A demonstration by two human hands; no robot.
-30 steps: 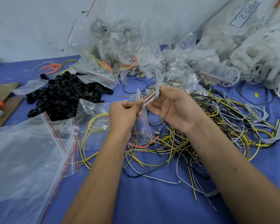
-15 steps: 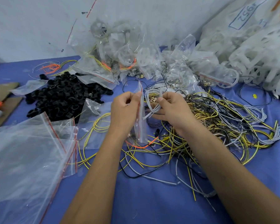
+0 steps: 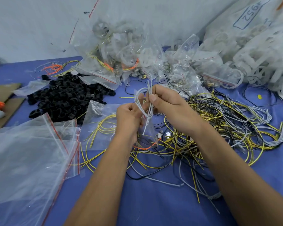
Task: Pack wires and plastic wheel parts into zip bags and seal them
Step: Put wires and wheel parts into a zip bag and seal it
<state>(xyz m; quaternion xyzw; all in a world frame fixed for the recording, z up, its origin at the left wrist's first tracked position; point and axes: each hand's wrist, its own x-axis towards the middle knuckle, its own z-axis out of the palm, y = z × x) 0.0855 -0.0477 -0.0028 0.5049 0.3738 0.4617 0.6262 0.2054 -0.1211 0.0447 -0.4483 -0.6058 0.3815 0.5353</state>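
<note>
Since a second ago: white wire bundle (image 3: 144, 101), then absent from the hands, now folded into a loop and raised above the bag mouth.
Table (image 3: 153, 201): blue; tangled wires (image 3: 227, 124) right, black wheel parts (image 3: 67, 98) far left.
Small zip bag (image 3: 148, 132): centre, gripped by left hand (image 3: 129, 118), fingers curled.
Right hand (image 3: 168, 105): pinches bundle.

the empty zip bags (image 3: 28, 160) are cut off by the left and bottom edges. the left hand (image 3: 129, 118) fingertips are hidden behind the white wires (image 3: 144, 103). the small zip bag (image 3: 148, 132) mouth is blurred, so open or sealed cannot be told.
</note>
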